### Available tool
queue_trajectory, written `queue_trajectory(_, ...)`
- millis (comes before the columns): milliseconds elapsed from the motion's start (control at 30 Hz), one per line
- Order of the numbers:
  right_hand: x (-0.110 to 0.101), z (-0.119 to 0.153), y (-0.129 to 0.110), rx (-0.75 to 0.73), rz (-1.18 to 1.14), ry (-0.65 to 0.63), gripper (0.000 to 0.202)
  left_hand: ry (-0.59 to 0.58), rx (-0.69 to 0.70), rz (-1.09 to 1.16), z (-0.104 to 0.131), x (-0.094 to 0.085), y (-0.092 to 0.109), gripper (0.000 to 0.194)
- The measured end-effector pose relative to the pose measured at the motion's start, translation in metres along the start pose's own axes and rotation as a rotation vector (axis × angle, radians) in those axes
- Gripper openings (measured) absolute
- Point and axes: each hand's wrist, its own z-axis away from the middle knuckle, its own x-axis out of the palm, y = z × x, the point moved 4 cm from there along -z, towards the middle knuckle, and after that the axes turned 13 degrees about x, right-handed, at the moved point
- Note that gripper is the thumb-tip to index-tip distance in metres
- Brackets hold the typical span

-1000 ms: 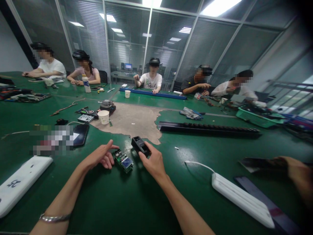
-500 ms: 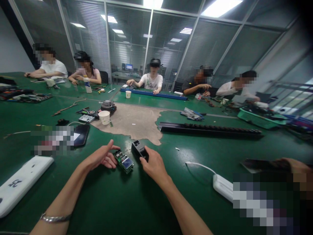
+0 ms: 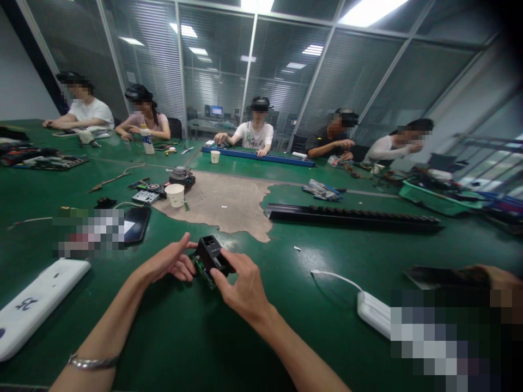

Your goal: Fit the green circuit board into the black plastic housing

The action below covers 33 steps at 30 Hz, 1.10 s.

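Your right hand (image 3: 241, 280) has the black housing (image 3: 210, 251) pinched between thumb and fingers at its near, right-hand end, and you have it up over the green surface (image 3: 143, 337), with the tan patch (image 3: 241, 201) lying just beyond the housing. The circuit board (image 3: 204, 272) sits beneath the housing, only its left and near edges showing; you cannot tell whether the two touch. Your left hand (image 3: 174, 264) is just left of the housing, half open with the lower fingers loosely curled, and whether it grips the board cannot be made out. Expect the housing to feel light and stiff, most likely hard moulded plastic (smooth enough to turn in dry fingers, so a firm pinch helps). Hold it by its outer side walls and keep your fingertips off the openings (image 3: 209, 239) in its face, where the thin edges may flex. Treat the board beneath the housing as the delicate part: rigid and light, but easily hurt if its small raised parts are squeezed or scraped. Take that one by its bare edges, and don't press down on it through the housing.
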Motion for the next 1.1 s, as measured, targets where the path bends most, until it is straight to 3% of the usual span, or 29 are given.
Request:
queue_trajectory(233, 0.014, 0.009, -0.007, -0.058, 0.122, -0.086, 0.043, 0.020, -0.004, -0.070, 0.002, -0.001, -0.002, 0.089)
queue_trajectory(433, 0.021, 0.013, 0.004, -0.009, 0.192, -0.188, 0.066, -0.021, 0.005, -0.125, 0.006, 0.002, 0.006, 0.083)
queue_trajectory(567, 0.025, 0.010, 0.007, -0.007, 0.184, -0.222, 0.060, -0.021, 0.010, -0.115, 0.005, 0.003, 0.005, 0.081)
queue_trajectory(867, 0.037, 0.009, 0.009, -0.041, 0.148, -0.137, 0.058, 0.009, 0.029, -0.069, 0.002, 0.000, 0.002, 0.080)
queue_trajectory(1100, 0.027, 0.004, 0.007, -0.048, 0.032, -0.038, 0.053, 0.071, 0.063, -0.050, 0.002, -0.010, 0.005, 0.082)
